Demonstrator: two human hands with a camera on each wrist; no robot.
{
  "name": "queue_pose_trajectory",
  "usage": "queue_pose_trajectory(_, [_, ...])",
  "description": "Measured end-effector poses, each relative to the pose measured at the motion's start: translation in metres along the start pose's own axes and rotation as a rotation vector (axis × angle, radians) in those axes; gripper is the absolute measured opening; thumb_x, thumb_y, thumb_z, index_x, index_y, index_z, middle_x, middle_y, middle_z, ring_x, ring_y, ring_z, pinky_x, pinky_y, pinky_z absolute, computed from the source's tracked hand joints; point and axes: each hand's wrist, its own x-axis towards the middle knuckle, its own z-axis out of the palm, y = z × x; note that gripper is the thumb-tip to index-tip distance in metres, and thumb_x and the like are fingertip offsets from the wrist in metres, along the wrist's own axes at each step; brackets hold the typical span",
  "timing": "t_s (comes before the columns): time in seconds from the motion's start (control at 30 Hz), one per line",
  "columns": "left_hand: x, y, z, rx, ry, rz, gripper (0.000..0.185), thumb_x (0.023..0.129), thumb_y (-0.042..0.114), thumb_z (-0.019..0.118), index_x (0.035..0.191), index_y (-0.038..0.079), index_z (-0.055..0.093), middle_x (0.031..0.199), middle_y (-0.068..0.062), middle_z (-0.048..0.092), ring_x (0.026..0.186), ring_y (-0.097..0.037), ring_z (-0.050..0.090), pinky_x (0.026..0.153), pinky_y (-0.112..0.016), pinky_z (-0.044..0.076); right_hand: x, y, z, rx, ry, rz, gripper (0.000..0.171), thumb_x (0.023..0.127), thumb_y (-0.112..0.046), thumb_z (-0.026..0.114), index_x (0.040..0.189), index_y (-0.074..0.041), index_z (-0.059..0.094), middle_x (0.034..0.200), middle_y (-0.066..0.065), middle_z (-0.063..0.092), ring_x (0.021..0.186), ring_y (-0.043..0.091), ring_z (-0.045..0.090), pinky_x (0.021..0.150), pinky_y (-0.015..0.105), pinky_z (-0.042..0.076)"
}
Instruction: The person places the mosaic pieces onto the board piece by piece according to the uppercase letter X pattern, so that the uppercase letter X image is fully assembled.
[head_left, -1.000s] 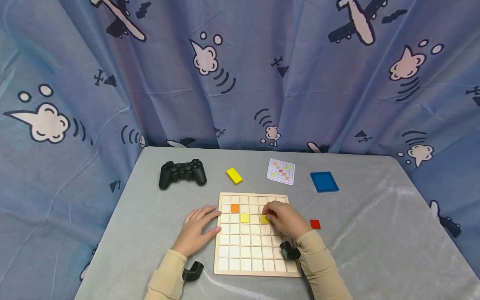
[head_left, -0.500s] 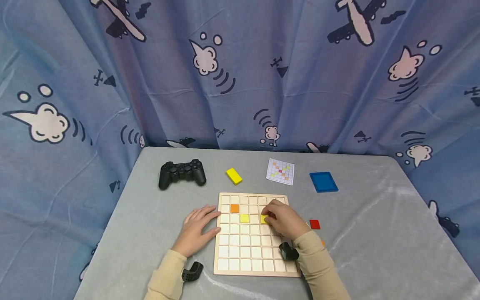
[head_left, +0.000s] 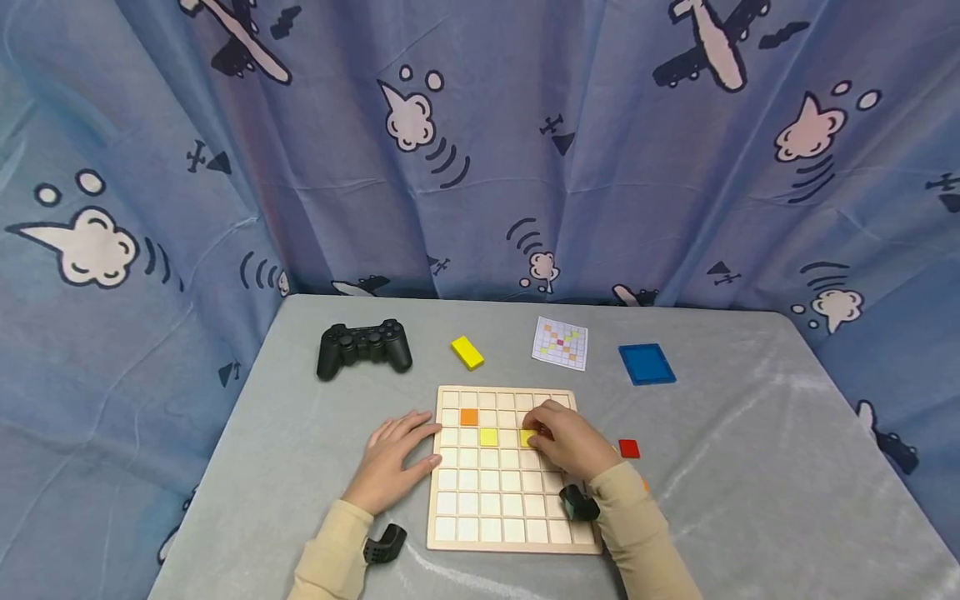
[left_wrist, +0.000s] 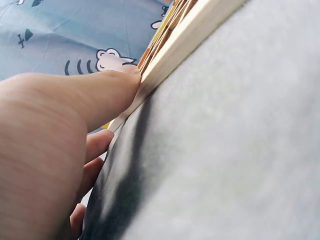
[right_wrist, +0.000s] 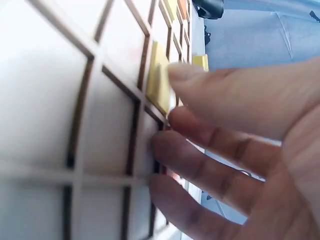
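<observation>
Beyond grid board (head_left: 480, 508): black controller (head_left: 363, 346), yellow block (head_left: 467, 352), blue tray (head_left: 647, 363); right hand (head_left: 573, 440) grip pinching yellow tile (head_left: 528, 437).

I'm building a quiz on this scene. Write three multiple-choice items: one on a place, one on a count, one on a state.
1. Where does the gamepad lie?
A. left of the yellow block
B. on the board
C. beside the blue tray

2. How many orange tiles show on the board?
A. three
B. one
C. none

3. What does the left hand do?
A. holds the gamepad
B. lifts a tile
C. rests against the board's edge

Key: 1 A, it lies left of the block. 2 B, one cell is orange. 3 C, straight fingers touch the left edge.
</observation>
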Motion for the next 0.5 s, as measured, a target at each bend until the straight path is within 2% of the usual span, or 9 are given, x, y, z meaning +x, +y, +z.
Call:
queue_pose_trajectory(0.17, [-0.004, -0.001, 0.001, -0.005, 0.035, 0.005, 0.045, 0.09, 0.036, 0.066, 0.132, 0.021, 0.059, 0.144, -0.001, 0.048, 0.139, -0.025, 0.036, 0.115, -0.05, 0.018, -0.019, 0.005, -0.02, -0.012, -0.007, 0.017, 0.021, 0.088, -0.012, 0.07, 0.108, -0.009, 0.064, 0.101, 0.001, 0.062, 0.08, 0.011, 0.055, 0.07, 0.029, 0.053])
queue_pose_trajectory(0.27, [-0.004, -0.001, 0.0, -0.007, 0.051, 0.012, 0.045, 0.089, 0.036, 0.066, 0.132, 0.022, 0.059, 0.144, -0.002, 0.049, 0.139, -0.025, 0.036, 0.115, -0.05, 0.018, -0.04, 0.014, -0.033, -0.046, -0.004, 0.054, 0.024, 0.087, -0.011, 0.07, 0.11, -0.008, 0.064, 0.104, 0.003, 0.063, 0.084, 0.014, 0.059, 0.071, 0.032, 0.054])
queue_pose_trajectory(0.5, [0.0, -0.004, 0.003, 0.01, 0.028, 0.029, 0.046, 0.09, 0.039, 0.064, 0.133, 0.024, 0.057, 0.145, 0.0, 0.047, 0.14, -0.024, 0.035, 0.116, -0.049, 0.018, -0.094, 0.039, -0.045, -0.12, -0.073, 0.263, 0.029, 0.082, -0.016, 0.075, 0.109, -0.01, 0.065, 0.098, 0.001, 0.061, 0.085, 0.014, 0.06, 0.075, 0.037, 0.054])
